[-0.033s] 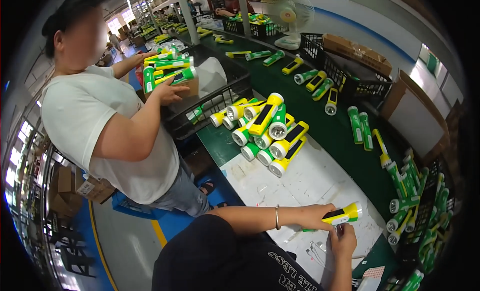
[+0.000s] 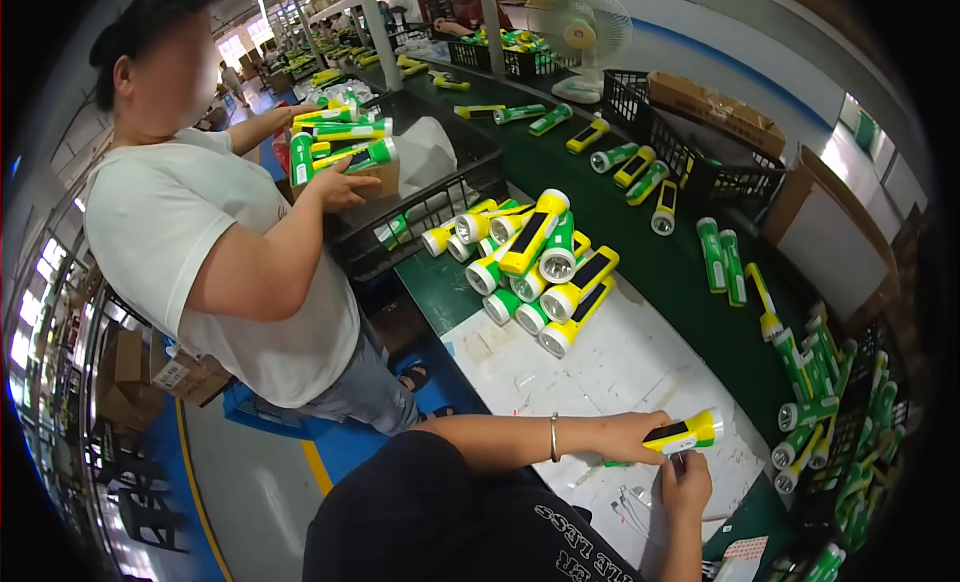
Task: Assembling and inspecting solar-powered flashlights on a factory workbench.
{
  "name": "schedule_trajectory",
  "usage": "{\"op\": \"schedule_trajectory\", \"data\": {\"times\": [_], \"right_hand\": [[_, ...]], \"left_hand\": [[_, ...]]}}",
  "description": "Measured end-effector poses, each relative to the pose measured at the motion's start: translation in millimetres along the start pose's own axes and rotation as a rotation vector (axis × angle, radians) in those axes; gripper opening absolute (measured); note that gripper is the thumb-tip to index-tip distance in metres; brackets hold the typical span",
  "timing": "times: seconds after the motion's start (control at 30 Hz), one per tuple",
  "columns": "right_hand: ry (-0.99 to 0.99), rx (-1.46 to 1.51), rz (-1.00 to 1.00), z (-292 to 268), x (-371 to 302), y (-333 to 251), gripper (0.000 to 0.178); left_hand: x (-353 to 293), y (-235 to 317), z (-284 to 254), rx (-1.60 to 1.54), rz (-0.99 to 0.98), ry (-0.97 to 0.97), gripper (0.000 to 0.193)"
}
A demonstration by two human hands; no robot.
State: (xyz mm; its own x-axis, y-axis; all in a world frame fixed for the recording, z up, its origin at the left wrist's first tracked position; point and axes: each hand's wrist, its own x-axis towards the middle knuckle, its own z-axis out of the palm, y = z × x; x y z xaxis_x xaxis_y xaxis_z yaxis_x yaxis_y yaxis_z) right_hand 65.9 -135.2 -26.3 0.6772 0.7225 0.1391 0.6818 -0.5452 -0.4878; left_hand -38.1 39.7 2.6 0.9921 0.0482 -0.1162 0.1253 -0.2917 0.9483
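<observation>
My left hand (image 2: 640, 437), with a bangle on its wrist, is closed around a yellow and white flashlight (image 2: 690, 434) with a dark solar panel along its body. The flashlight lies on its side, its head pointing right. Just below it my right hand (image 2: 686, 484) has its fingers pinched together against the flashlight's near side; whatever they hold is too small to make out. Thin white cables (image 2: 632, 507) lie on the white table surface (image 2: 690, 357) beside my right hand. Farther off on the same table, yellow and green flashlights (image 2: 535, 242) are stacked in a pile.
A co-worker (image 2: 215, 222) stands at the left holding a small box of flashlights (image 2: 345, 147) over a black crate (image 2: 415, 217). Flashlights line the green conveyor (image 2: 600, 217) beyond the table. Crates, cardboard (image 2: 835, 232) and a fan (image 2: 578, 37) stand behind; more flashlights are heaped at right.
</observation>
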Motion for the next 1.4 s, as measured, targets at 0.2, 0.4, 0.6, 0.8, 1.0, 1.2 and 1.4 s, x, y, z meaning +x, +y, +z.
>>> {"op": "schedule_trajectory", "data": {"times": [0.2,0.4,0.6,0.8,1.0,1.2,1.4], "right_hand": [[-0.071,0.376,0.198,-12,1,15,0.014],[-0.126,0.912,0.299,-31,4,20,0.014],[-0.148,1.02,0.438,-48,1,24,0.017],[-0.151,1.106,0.517,-50,-7,21,0.012],[-0.075,1.135,0.448,-36,-10,28,0.014],[-0.003,1.058,0.516,-36,-2,23,0.016],[-0.086,1.022,0.471,-31,4,23,0.016]], "left_hand": [[8,-3,-1,-0.048,-0.037,0.02,0.058],[25,-13,10,0.066,0.022,0.033,0.05],[34,5,24,0.04,0.022,-0.033,0.053],[31,6,34,0.116,0.046,-0.022,0.056],[27,10,39,0.355,0.114,0.103,0.056],[35,13,41,0.45,0.066,0.155,0.055],[32,-5,38,0.429,0.179,0.234,0.053]]}}
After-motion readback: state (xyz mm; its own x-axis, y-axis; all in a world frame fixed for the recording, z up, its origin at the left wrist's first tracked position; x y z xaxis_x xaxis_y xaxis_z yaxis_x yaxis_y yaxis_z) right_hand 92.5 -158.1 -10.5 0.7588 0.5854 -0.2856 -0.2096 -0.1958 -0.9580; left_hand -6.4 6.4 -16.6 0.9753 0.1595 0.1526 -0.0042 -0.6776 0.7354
